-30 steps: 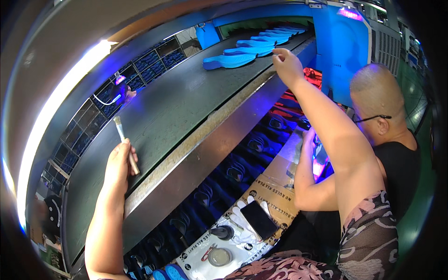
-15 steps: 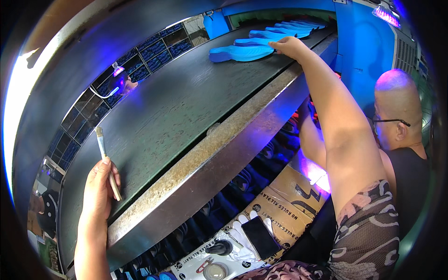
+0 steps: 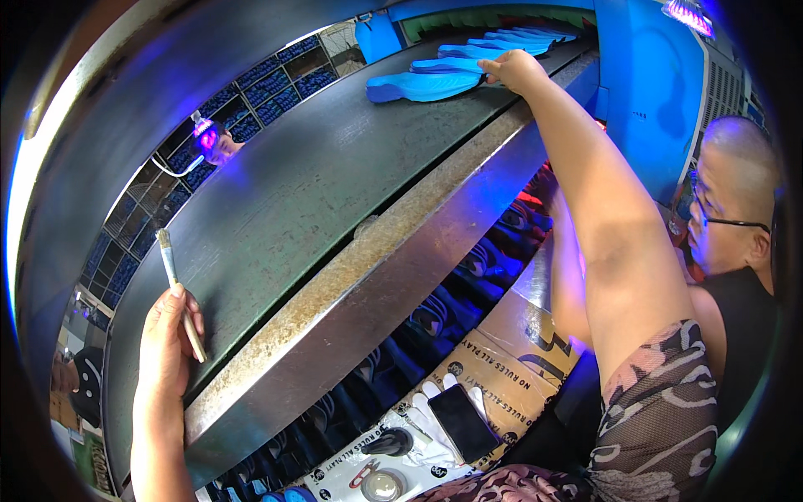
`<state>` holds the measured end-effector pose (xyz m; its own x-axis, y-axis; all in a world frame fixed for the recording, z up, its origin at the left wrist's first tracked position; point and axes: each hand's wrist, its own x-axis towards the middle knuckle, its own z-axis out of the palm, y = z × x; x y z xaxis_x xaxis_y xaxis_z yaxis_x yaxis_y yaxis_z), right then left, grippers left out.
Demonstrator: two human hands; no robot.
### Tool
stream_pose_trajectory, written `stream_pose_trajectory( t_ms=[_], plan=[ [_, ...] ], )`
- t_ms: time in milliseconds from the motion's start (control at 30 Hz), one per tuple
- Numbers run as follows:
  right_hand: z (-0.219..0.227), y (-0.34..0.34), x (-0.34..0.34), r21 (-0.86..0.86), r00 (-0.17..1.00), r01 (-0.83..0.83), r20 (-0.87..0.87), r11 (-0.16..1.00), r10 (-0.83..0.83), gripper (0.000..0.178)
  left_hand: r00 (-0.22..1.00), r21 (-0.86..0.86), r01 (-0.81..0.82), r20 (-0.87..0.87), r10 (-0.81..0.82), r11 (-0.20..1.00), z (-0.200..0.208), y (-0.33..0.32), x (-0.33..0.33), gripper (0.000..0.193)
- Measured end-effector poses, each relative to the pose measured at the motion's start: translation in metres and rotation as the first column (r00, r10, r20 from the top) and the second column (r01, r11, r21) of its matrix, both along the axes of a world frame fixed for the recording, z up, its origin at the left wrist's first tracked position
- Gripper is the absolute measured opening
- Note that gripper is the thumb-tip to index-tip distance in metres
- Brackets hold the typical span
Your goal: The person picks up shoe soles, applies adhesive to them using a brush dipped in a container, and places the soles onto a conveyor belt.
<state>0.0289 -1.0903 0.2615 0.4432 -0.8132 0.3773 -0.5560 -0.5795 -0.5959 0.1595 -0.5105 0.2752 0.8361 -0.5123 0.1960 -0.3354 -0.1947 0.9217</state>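
My left hand is closed around the wooden handle of a flat paintbrush, its bristles pointing up over the near left part of the dark conveyor belt. My right arm stretches to the far end of the belt. There my right hand has thumb and fingers pinched together at the right end of a blue shoe sole, the nearest of a row. Several more blue soles overlap behind it. The exact contact under the fingertips is partly hidden.
A metal rail edges the belt. Below it lie dark shoes, a cardboard box, a phone on white gloves, and a round clear container. A co-worker sits at right; others are beyond the belt.
The view has shifted slightly, and both hands keep their holds. The co-worker at right has turned the head more to the side. Across the belt, another person's face shows more.
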Motion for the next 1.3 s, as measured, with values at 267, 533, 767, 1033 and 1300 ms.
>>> stream_pose_trajectory(
  t_ms=[267, 533, 767, 1033, 1300],
  plan=[
    [-0.014, -0.031, 0.003, 0.065, 0.948, -0.065, 0.315, 0.996, 0.041, 0.043, 1.0, 0.006, 0.009, -0.023, -0.009, 1.0, 0.001, 0.0, 0.003, 0.033],
    [-0.008, -0.016, -0.01, 0.099, 0.843, 0.019, 0.533, 0.995, -0.069, 0.04, 0.999, 0.021, 0.026, -0.036, -0.025, 0.999, 0.003, 0.002, 0.002, 0.032],
    [-0.009, -0.024, -0.005, 0.07, 0.988, -0.046, 0.15, 0.996, 0.035, 0.042, 0.999, 0.024, 0.01, -0.041, -0.009, 1.0, 0.004, -0.001, 0.0, 0.031],
    [-0.015, -0.019, -0.007, -0.011, 0.941, -0.219, 0.262, 0.976, 0.214, 0.028, 0.998, 0.018, 0.029, -0.051, -0.028, 0.999, 0.006, 0.001, -0.003, 0.03],
    [-0.014, -0.046, 0.007, 0.039, 0.963, -0.185, 0.205, 0.982, 0.173, 0.026, 0.998, 0.034, 0.029, -0.048, -0.027, 0.999, 0.007, 0.001, -0.002, 0.03]
  ],
)
